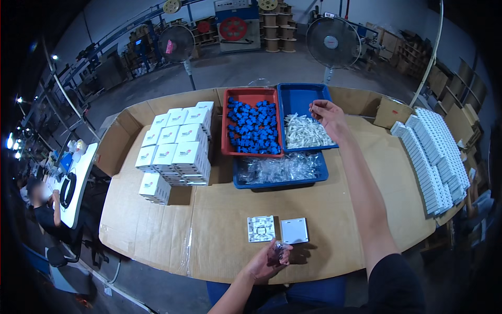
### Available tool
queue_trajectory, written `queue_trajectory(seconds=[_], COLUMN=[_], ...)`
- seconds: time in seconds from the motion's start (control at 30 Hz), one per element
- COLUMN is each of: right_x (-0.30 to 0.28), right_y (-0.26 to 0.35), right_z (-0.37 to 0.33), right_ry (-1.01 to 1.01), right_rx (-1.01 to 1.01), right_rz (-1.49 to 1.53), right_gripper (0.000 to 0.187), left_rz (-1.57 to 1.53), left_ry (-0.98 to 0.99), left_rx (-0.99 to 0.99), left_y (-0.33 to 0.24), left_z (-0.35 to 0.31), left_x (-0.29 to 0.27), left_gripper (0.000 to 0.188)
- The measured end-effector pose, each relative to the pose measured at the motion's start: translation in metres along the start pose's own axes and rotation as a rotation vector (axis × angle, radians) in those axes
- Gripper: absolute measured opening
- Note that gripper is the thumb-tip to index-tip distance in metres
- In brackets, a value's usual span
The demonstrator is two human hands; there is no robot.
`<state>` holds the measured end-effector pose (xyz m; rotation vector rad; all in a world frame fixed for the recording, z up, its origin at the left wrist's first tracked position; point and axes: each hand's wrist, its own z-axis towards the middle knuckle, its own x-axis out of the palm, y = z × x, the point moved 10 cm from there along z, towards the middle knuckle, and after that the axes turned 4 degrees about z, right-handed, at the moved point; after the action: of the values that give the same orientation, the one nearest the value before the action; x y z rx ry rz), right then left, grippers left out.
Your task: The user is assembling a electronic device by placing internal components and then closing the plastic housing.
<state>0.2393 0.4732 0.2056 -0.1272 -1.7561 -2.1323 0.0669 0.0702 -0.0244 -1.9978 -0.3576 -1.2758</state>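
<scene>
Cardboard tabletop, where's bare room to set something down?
Bare cardboard shows left-front, bordered by the white boxes and near edge; right, between right forearm and white stacks; and centre, between front blue tray and white square pieces. Crowded: back centre, around the red tray.

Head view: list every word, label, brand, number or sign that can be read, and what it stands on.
White boxes, stacked at left: dark print with a coloured mark on their faces; small and soft, not transcribed.
Right-hand fan: badge on the hub, too small to read.
Blue machine at the back: marks on its pale panel, too small to read.
White square base and white square cover: no legible text.
</scene>
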Motion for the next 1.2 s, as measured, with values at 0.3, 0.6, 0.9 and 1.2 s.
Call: queue_trajectory(seconds=[0.3,0.6,0.9,1.2], right_x=[0.078,0.082,0.117,0.148], right_y=[0.042,-0.104,-0.092,-0.116], right_z=[-0.15,-0.319,-0.34,-0.356], right_ry=[0.183,0.067,0.314,0.592], right_rx=[-0.046,0.34,0.225,0.545], right_rz=[0.254,-0.242,-0.445,-0.282], right_gripper=[0.012,0.013,0.008,0.033], left_rz=[0.169,0.127,0.1,0.041], left_ry=[-0.136,-0.098,-0.115,-0.037], left_rx=[-0.016,0.03,0.064,0.076], left_y=[0.007,-0.01,-0.005,-0.001], left_z=[-0.009,-0.003,-0.012,-0.009], left_x=[-0.01,0.008,0.005,-0.001], left_gripper=[0.068,0.063,0.054,0.041])
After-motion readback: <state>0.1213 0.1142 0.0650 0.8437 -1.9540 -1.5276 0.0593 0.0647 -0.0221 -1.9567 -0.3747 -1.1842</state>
